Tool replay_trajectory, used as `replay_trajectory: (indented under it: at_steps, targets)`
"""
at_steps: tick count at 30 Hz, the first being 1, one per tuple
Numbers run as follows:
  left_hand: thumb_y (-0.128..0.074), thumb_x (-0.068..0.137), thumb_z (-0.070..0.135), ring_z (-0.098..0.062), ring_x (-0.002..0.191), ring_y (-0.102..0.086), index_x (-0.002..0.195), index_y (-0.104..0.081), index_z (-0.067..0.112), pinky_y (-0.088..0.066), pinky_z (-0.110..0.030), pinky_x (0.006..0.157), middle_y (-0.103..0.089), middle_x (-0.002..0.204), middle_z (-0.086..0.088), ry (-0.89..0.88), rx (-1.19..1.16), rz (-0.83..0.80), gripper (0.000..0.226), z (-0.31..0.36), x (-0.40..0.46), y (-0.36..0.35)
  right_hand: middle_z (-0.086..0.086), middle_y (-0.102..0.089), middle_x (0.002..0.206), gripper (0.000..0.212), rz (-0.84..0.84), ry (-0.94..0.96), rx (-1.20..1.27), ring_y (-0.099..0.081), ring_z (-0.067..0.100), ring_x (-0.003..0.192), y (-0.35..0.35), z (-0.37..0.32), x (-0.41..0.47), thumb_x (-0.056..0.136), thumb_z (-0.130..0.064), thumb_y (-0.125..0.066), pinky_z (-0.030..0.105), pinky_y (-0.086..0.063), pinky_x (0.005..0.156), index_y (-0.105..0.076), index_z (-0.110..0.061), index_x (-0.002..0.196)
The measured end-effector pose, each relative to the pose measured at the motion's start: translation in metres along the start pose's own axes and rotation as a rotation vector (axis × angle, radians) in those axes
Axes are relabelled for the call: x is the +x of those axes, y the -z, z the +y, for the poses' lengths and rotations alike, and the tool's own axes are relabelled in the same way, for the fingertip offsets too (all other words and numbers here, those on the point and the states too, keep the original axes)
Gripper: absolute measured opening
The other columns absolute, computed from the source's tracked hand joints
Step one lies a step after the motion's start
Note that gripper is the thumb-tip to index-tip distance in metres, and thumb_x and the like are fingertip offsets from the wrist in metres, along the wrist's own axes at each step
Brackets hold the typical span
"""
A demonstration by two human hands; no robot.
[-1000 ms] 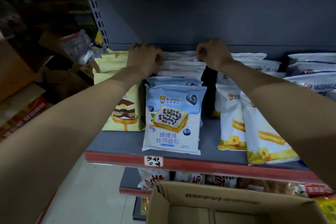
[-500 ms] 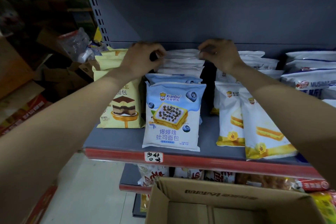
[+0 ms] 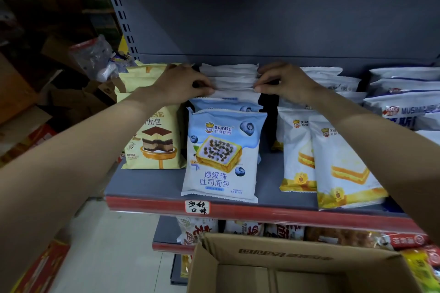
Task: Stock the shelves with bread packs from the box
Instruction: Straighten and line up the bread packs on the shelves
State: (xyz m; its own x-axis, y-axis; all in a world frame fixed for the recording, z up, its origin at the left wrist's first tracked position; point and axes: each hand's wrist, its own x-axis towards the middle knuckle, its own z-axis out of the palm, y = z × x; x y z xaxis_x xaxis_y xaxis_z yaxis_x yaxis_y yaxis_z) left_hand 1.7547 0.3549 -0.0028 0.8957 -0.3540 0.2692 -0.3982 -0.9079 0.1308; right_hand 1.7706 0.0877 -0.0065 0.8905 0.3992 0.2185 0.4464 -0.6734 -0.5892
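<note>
Between left hand and right hand, both pinching its corners, stands a bread pack.

The pale blue plastic bread pack with a blueberry toast picture, at the centre of the view, reads "XianDu" near its top and "爆爆珠 吐司面包" lower down. At 9 o'clock from it, the cream-yellow pack showing a layered cake bears "面包" below partly hidden letters ending "SE". At 6 o'clock, a white handwritten tag on the red shelf edge reads "多种口味". At 3 o'clock, the white pack with blue lettering reads "MUS", the rest blurred.
</note>
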Motion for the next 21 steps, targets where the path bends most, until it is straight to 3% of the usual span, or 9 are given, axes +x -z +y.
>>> replay_trajectory:
  at_steps: [4,6,8,11,15,19,21]
  targets:
    - [-0.058,0.088,0.047,-0.021,0.108,-0.054,0.104,-0.068,0.024,-0.029,-0.035,0.096,-0.067,0.104,0.002,0.006,0.025,-0.024,0.029,0.008,0.004,0.0,0.009,-0.06,0.12,0.014,0.067,0.035,-0.004,-0.054,0.012,0.106,-0.006,-0.001,0.005,0.081,-0.011,-0.072,-0.001,-0.034,0.083,-0.072,-0.008,0.094]
    - [-0.06,0.087,0.045,-0.021,0.105,-0.055,0.101,-0.067,0.023,-0.029,-0.034,0.094,-0.067,0.1,0.002,0.025,0.038,0.011,0.027,0.011,0.004,-0.002,0.012,-0.065,0.11,0.015,0.087,0.022,-0.005,-0.06,0.021,0.098,-0.009,-0.003,0.005,0.082,-0.013,-0.071,0.015,-0.045,0.086,-0.071,-0.004,0.094]
    - [-0.062,0.086,0.042,-0.024,0.104,-0.055,0.098,-0.068,0.021,-0.028,-0.034,0.094,-0.067,0.097,-0.001,0.027,0.066,0.13,0.025,0.013,0.001,-0.007,0.01,-0.066,0.105,0.022,0.08,0.01,-0.082,-0.061,0.023,0.097,-0.008,-0.002,0.003,0.084,-0.023,-0.07,0.025,-0.045,0.088,-0.07,-0.005,0.098]
    - [-0.063,0.085,0.042,-0.025,0.106,-0.056,0.095,-0.068,0.02,-0.026,-0.035,0.099,-0.07,0.098,-0.002,0.017,0.126,0.317,0.024,0.016,-0.003,-0.015,0.008,-0.061,0.116,0.021,0.044,0.026,-0.058,-0.055,0.018,0.111,-0.005,-0.001,0.002,0.084,-0.021,-0.07,0.015,-0.036,0.09,-0.07,-0.007,0.099]
    - [-0.065,0.084,0.042,-0.024,0.101,-0.061,0.096,-0.07,0.022,-0.033,-0.035,0.097,-0.072,0.097,0.001,0.012,0.07,0.314,0.024,0.013,-0.001,-0.015,0.008,-0.056,0.127,0.014,0.113,0.008,-0.133,-0.052,0.018,0.118,-0.009,-0.003,0.005,0.083,-0.016,-0.07,0.011,-0.03,0.086,-0.071,-0.008,0.094]
    - [-0.056,0.085,0.041,-0.026,0.095,-0.064,0.103,-0.069,0.02,-0.043,-0.033,0.087,-0.072,0.099,-0.002,-0.034,-0.047,0.336,0.031,0.013,-0.014,-0.002,0.011,-0.06,0.116,0.02,0.375,-0.016,0.025,-0.06,0.021,0.105,-0.014,-0.017,-0.022,0.085,-0.02,-0.067,0.025,-0.043,0.091,-0.066,-0.007,0.102]
    - [-0.049,0.088,0.037,-0.024,0.099,-0.062,0.109,-0.067,0.018,-0.041,-0.027,0.08,-0.069,0.106,-0.002,-0.047,-0.125,0.36,0.034,0.022,-0.029,0.006,0.009,-0.059,0.115,0.02,0.489,-0.064,0.226,-0.061,0.006,0.097,-0.017,-0.033,-0.057,0.089,-0.021,-0.063,0.016,-0.046,0.084,-0.063,-0.011,0.106]
